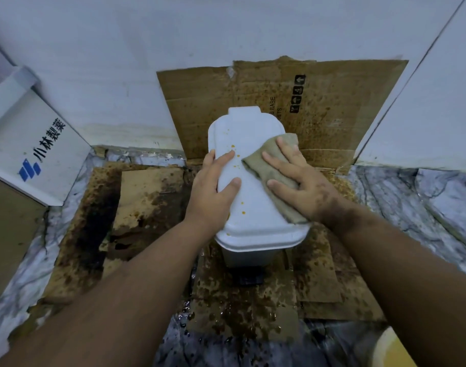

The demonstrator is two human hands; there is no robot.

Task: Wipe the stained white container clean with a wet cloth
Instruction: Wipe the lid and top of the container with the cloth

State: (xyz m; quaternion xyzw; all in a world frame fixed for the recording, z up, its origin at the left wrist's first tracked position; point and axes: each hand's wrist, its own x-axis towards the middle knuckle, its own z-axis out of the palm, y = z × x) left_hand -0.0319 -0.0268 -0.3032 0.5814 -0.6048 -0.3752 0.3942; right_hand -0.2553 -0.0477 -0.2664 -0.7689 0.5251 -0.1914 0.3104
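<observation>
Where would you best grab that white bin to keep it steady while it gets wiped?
Probably by the left edge of the lid, coming from the left. The white bin is long and narrow, and its lid has an overhanging rim to curl fingers around. The left hand already rests there, while the right hand presses the cloth on the right side.

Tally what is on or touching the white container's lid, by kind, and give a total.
Hands: 2, left hand and right hand
Cloths: 1, tan cloth
Orange stain spots: at least 4, such as the spots on the white container
Total: at least 7
</observation>
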